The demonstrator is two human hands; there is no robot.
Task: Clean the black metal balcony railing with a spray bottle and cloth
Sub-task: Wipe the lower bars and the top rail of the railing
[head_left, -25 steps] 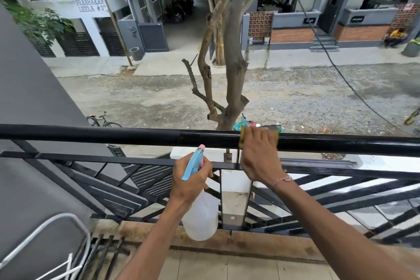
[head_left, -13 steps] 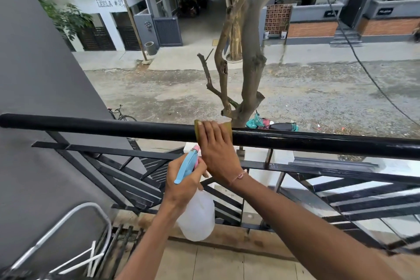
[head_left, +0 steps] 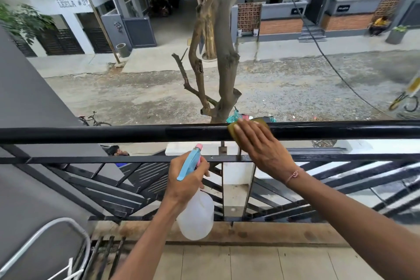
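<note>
Down below the balcony lies a rough grey street with a bare tree and grey and orange buildings behind it. Up here, the right hand lies flat with straight fingers on a yellow-green cloth and presses it onto the top bar of the black railing. Most of the cloth is hidden under the hand; only its left edge and a bit at the far side peek out. The top bar is round, smooth and shiny, and it runs long from left to right across the whole view, cut off at both sides. The cloth sits a little right of the middle of that bar. A thin pink bracelet goes round the right wrist. The left hand curls round the neck of a spray bottle, lower down and in front of the flat slanted bars. The bottle stands nearly upright, its see-through white plastic body hanging below the fist and its blue trigger head with a pink tip pointing up and away toward the railing. The fingers hide the neck. At the bottom left corner a white curved tube is cut off. Pale tiles cover the balcony floor.
</note>
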